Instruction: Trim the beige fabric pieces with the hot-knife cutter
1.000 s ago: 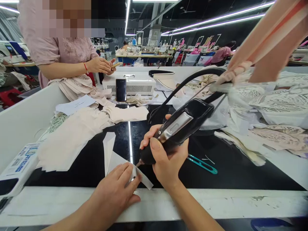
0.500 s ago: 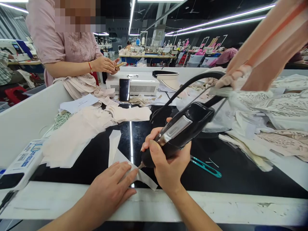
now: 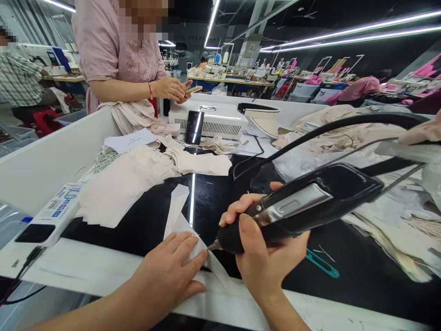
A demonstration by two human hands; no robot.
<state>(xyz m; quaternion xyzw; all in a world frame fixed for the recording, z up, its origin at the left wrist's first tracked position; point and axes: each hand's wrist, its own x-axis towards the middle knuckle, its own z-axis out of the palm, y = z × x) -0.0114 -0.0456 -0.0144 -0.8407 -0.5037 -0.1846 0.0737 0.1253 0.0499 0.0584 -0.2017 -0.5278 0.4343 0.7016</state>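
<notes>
My left hand (image 3: pixel 174 271) lies flat with its fingers stretched over a white folded strip of fabric (image 3: pixel 186 223), pressing it to the black table surface. In my right hand (image 3: pixel 265 264) is a black corded handheld tool (image 3: pixel 296 209) with a metal lever on its side. Its pointed metal tip meets the strip's edge beside my left index finger. The tool leans back to the right, and its cable and a cloth tie run off at the right edge. Past my right hand lie teal thread snips (image 3: pixel 324 265), partly hidden by the hand.
A stack of pale fabric pieces (image 3: pixel 120 184) lies on the left. Behind stand a phone (image 3: pixel 195 128), a white vented box (image 3: pixel 223 124) and a visor (image 3: pixel 263 119). A white device (image 3: pixel 51 216) sits at the left edge. Across the table, a person (image 3: pixel 127 69) holds a phone.
The whole view has shifted, with the scene moving rightward. The tool's back end has dropped and swung to the right, while its tip stays at the strip beside my left fingers.
</notes>
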